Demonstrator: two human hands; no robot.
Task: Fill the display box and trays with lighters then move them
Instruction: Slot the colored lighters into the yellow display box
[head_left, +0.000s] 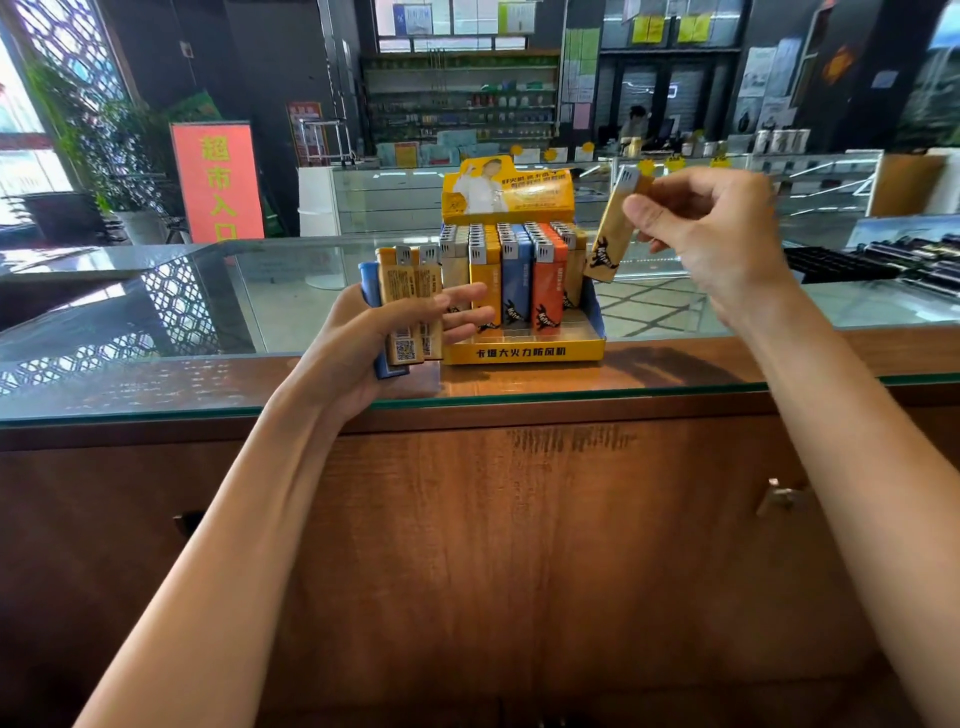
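Observation:
A yellow display box (524, 352) stands on the glass counter, holding rows of upright yellow, blue, orange and tan lighters (514, 280). Its front right slots look bare. My left hand (363, 338) grips a bunch of lighters (402, 301), tan and blue, just left of the box, fingertips reaching across its front. My right hand (711, 234) pinches a single tan lighter (610, 234) with a black animal print, tilted, above the box's right end.
The glass counter top (156, 332) lies over a wooden cabinet (519, 545). A dark tray of items (893, 265) sits at the far right. Beyond are a red sign (218, 182), plants, shop shelves and another glass counter.

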